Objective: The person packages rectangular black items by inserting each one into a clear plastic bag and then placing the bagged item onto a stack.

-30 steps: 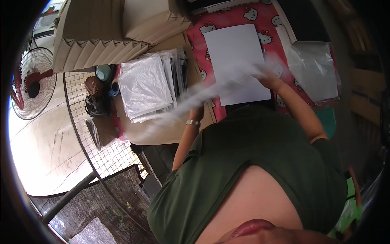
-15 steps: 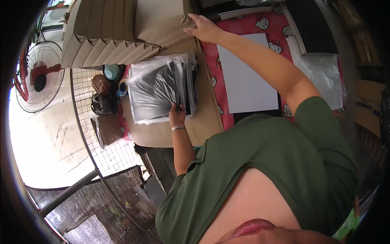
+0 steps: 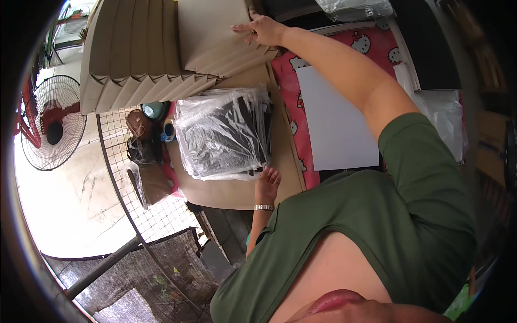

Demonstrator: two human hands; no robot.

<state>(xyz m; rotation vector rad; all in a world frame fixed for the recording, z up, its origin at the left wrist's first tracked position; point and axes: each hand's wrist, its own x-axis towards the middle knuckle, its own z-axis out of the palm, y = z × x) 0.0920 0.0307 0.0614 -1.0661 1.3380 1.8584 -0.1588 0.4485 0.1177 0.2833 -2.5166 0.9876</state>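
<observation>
My right hand (image 3: 264, 29) reaches to the far side, its fingers spread at the right edge of a stack of folded brown paper or cardboard pieces (image 3: 215, 37). Contact looks likely, but I cannot tell for sure. My left hand (image 3: 267, 183), with a watch on the wrist, is at the near right corner of a pile of black sheets in clear plastic sleeves (image 3: 218, 137). Its fingers are loosely apart and hold nothing. The pile lies on a brown board (image 3: 237, 194). Under my right forearm lies a white sheet (image 3: 336, 124).
A taller brown folded stack (image 3: 134, 43) stands at the far left. Left of the sleeves are a roll of tape (image 3: 168, 131) and a teal cup (image 3: 152, 110). A pink patterned cover (image 3: 285, 72) lies beneath. A fan (image 3: 54, 124) stands beyond a wire grid (image 3: 116, 140).
My left hand has let go of the pile's sleeves and drawn back toward me. My right hand has shifted slightly at the brown stack. The whole view has shifted a little.
</observation>
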